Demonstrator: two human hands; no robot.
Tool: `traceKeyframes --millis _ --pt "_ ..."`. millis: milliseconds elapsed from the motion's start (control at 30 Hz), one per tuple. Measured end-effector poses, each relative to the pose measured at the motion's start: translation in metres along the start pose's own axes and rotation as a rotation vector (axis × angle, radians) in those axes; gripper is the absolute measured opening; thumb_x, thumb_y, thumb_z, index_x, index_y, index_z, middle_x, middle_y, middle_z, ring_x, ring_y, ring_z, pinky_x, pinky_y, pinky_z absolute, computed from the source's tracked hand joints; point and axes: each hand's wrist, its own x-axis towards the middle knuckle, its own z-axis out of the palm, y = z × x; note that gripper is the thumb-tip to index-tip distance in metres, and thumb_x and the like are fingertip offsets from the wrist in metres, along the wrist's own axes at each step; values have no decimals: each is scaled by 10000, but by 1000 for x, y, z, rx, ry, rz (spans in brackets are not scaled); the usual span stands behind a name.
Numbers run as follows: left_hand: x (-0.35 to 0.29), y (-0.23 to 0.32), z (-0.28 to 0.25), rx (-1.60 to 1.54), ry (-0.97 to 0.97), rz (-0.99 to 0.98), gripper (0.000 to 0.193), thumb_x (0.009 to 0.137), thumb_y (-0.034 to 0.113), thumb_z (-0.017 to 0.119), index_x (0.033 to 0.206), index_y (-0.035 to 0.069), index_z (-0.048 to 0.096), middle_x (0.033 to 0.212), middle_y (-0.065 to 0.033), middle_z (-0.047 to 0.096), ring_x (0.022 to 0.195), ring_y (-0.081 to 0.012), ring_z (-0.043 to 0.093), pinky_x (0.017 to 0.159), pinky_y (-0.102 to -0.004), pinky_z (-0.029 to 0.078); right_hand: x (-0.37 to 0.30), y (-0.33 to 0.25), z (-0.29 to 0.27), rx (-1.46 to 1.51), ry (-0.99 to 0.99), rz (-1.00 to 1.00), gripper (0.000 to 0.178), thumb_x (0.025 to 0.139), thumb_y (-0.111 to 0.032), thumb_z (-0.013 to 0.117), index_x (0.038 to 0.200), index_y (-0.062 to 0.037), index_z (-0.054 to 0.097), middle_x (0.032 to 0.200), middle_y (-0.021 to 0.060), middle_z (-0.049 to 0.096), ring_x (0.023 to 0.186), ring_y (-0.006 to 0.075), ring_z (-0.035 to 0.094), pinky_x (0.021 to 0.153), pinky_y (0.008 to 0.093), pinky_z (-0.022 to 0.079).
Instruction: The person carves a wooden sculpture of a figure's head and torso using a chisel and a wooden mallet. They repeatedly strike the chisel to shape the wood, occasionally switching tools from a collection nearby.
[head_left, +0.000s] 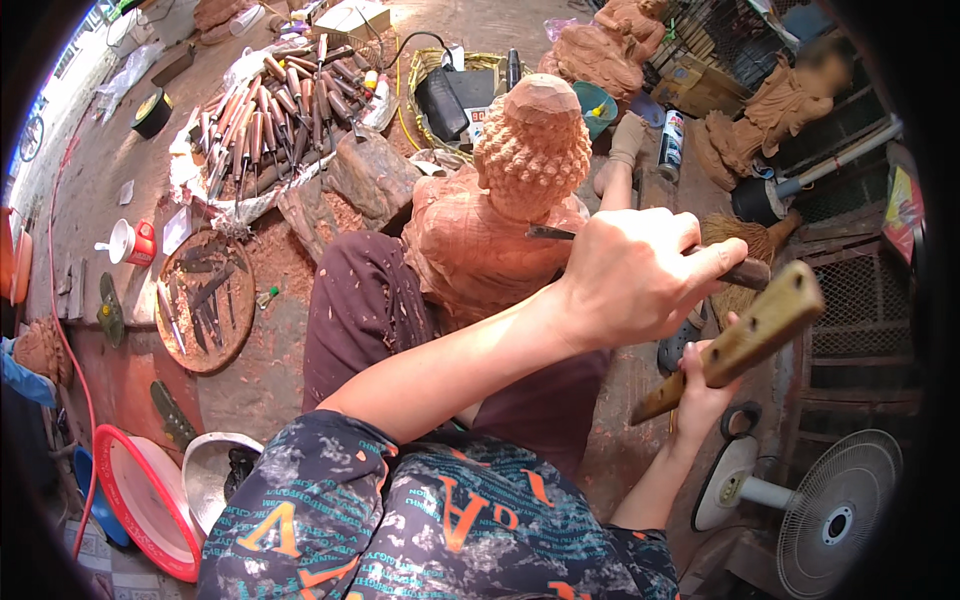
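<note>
A reddish wooden statue [490,235] stands between my legs, its back toward me. Rows of carved curls cover its head [533,150]. My left hand [640,275] is closed around a chisel [553,233], whose blade points left at the nape below the curls; whether the edge touches the wood I cannot tell. The dark handle's end sticks out to the right of that hand. Lower right, my right hand [705,395] grips a flat wooden mallet [745,335] with several dark holes, its broad end raised close to the chisel handle.
Many chisels [270,120] lie in a pile at far left. A round board [205,300] holds small blades. Red-rimmed basin [150,500] stands lower left, a fan [835,525] lower right. Other carvings [590,60], a basket [425,95] and a spray can [671,145] are beyond the statue.
</note>
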Motion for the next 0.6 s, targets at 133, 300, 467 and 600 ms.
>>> traceKeyframes --millis 133,300,467,600 --pt "0 1 -1 9 -14 2 423 705 268 736 1116 205 661 687 0 548 591 -178 587 487 -311 437 -6 11 -3 -37 -49 20 612 798 55 652 1350 -14 397 821 25 534 714 99 507 698 249 449" --pt "-1 0 -3 -13 -1 13 411 710 271 731 1110 204 662 687 1 547 582 -178 580 484 -308 434 -7 -1 4 208 -14 90 545 788 60 662 1291 4 457 824 19 537 730 90 502 711 235 433" --pt "-3 1 -10 5 -51 -11 392 710 263 726 1093 202 665 683 3 540 579 -181 574 483 -297 438 -15 4 -3 -250 -91 -12 607 810 22 659 1354 -23 393 816 10 538 700 90 490 674 229 429" --pt "-4 14 -6 53 -51 102 414 672 241 737 1080 209 671 677 8 526 587 -178 576 477 -295 448 -17 -3 2 47 -10 67 593 812 58 628 1345 -6 377 806 28 528 700 92 504 679 224 436"
